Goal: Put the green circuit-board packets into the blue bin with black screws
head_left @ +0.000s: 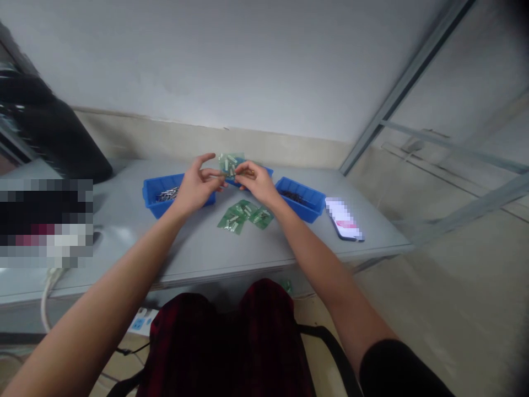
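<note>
A small clear green-tinted plastic bag (pixel 228 160) with pale metal parts inside is held up above the blue bins. My left hand (pixel 197 184) pinches its lower left edge between thumb and fingers, index finger lifted away. On the right side, the bag is gripped by the fingertips of my right hand (pixel 255 181). Several similar filled green bags (pixel 232 219) lie on the table below my hands. Under my left wrist sits a blue bin (pixel 156 205) of shiny metal pieces. Behind my hands, a second blue bin (pixel 268 171) is mostly hidden.
A third blue bin (pixel 314 205) with dark small parts stands right of my right forearm. Beside it lies a phone (pixel 344 220) on the grey table (pixel 256 259). A black bottle-like object (pixel 61 132) stands at the back left. Metal frame posts (pixel 380 129) rise at the right.
</note>
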A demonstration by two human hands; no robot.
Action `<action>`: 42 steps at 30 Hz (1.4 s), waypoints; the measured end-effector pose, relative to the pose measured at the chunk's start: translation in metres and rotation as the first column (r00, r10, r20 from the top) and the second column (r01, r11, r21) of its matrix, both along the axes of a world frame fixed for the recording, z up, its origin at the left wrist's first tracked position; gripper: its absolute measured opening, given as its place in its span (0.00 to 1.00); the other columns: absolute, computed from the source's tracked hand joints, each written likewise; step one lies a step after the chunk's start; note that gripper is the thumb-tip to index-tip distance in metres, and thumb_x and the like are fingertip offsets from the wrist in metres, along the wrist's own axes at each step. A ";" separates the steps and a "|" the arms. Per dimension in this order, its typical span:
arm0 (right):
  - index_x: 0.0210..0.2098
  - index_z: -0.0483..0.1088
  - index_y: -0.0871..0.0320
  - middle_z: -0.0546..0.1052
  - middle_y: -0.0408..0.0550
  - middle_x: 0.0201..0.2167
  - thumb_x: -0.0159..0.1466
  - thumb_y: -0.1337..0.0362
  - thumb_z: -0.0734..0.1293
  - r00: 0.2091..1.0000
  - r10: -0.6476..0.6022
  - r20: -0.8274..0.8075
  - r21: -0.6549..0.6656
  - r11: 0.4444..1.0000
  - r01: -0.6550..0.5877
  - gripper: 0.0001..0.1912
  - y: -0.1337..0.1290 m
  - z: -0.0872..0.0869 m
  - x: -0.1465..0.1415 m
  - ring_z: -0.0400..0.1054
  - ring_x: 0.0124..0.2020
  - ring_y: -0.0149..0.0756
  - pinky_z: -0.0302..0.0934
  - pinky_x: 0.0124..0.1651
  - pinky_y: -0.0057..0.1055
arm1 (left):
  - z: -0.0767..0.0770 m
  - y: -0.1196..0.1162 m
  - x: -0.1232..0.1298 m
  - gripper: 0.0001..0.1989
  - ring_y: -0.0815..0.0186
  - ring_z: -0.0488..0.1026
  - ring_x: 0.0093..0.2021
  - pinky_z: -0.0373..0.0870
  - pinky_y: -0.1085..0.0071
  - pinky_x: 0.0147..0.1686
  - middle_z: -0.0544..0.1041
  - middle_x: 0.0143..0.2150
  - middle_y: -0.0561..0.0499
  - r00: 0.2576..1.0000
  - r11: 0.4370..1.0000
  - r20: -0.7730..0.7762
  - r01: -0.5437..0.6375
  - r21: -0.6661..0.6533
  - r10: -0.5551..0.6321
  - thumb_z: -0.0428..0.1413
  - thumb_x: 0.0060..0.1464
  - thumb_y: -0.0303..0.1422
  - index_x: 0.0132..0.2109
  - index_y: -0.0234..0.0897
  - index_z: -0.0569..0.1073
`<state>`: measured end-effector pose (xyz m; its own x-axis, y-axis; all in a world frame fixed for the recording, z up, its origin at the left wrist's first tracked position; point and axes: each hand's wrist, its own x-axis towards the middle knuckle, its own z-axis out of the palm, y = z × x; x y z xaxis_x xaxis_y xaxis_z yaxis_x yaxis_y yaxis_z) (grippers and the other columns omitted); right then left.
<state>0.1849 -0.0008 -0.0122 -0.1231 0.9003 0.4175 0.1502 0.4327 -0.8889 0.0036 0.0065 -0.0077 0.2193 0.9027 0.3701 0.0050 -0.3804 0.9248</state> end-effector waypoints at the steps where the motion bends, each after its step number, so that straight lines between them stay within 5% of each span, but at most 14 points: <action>1: 0.33 0.66 0.55 0.73 0.42 0.31 0.57 0.62 0.69 1.000 0.002 0.006 0.007 1.000 -0.002 0.07 0.001 0.000 0.000 0.70 0.35 0.31 0.66 0.34 0.27 | -0.002 0.002 0.000 0.29 0.65 0.77 0.31 0.75 0.69 0.33 0.79 0.35 0.50 1.000 1.000 -0.001 0.002 0.002 -0.002 0.63 0.46 0.31 0.56 0.38 0.67; 7: 0.31 0.66 0.56 0.71 0.40 0.29 0.55 0.67 0.66 0.999 0.013 0.038 0.041 0.999 -0.015 0.04 0.002 0.000 0.000 0.67 0.32 0.30 0.64 0.34 0.28 | -0.006 0.009 -0.001 0.15 0.66 0.75 0.29 0.72 0.71 0.29 0.77 0.33 0.49 1.000 1.000 -0.010 -0.007 0.022 0.007 0.64 0.43 0.33 0.41 0.35 0.74; 24: 0.32 0.68 0.57 0.74 0.42 0.32 0.57 0.67 0.65 0.994 -0.031 0.101 0.137 0.990 0.017 0.03 0.004 -0.004 0.001 0.69 0.35 0.31 0.64 0.44 0.31 | -0.003 0.004 -0.004 0.12 0.66 0.75 0.30 0.71 0.72 0.29 0.79 0.33 0.49 0.994 0.996 -0.101 0.044 0.077 -0.037 0.62 0.49 0.37 0.40 0.36 0.75; 33: 0.38 0.70 0.55 0.75 0.46 0.41 0.61 0.66 0.66 0.969 -0.173 0.178 0.223 0.966 0.131 0.05 0.000 -0.002 -0.001 0.70 0.39 0.32 0.65 0.45 0.31 | -0.006 0.008 -0.005 0.12 0.64 0.75 0.32 0.72 0.71 0.32 0.79 0.33 0.49 0.991 0.993 -0.134 0.007 0.118 0.009 0.61 0.51 0.39 0.40 0.36 0.77; 37: 0.40 0.73 0.54 0.73 0.49 0.45 0.62 0.61 0.67 0.946 -0.250 0.207 0.267 0.945 0.191 0.07 -0.001 0.000 0.000 0.70 0.38 0.33 0.66 0.44 0.32 | -0.007 0.009 -0.005 0.10 0.58 0.76 0.48 0.73 0.66 0.46 0.80 0.45 0.44 0.988 0.970 -0.120 -0.063 0.235 0.093 0.61 0.51 0.39 0.37 0.37 0.77; 42: 0.43 0.72 0.55 0.76 0.48 0.42 0.63 0.52 0.67 0.968 -0.077 0.239 0.235 0.972 0.020 0.15 -0.010 0.002 -0.005 0.70 0.43 0.37 0.65 0.48 0.34 | -0.003 -0.001 -0.003 0.10 0.55 0.70 0.59 0.69 0.63 0.54 0.74 0.58 0.43 0.987 0.966 -0.158 0.048 0.255 -0.007 0.60 0.52 0.39 0.39 0.38 0.77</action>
<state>0.1802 -0.0107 -0.0101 -0.2058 0.7914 0.5755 0.3765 0.6069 -0.6999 0.0005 0.0060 -0.0110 0.3160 0.7740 0.5487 0.1263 -0.6075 0.7842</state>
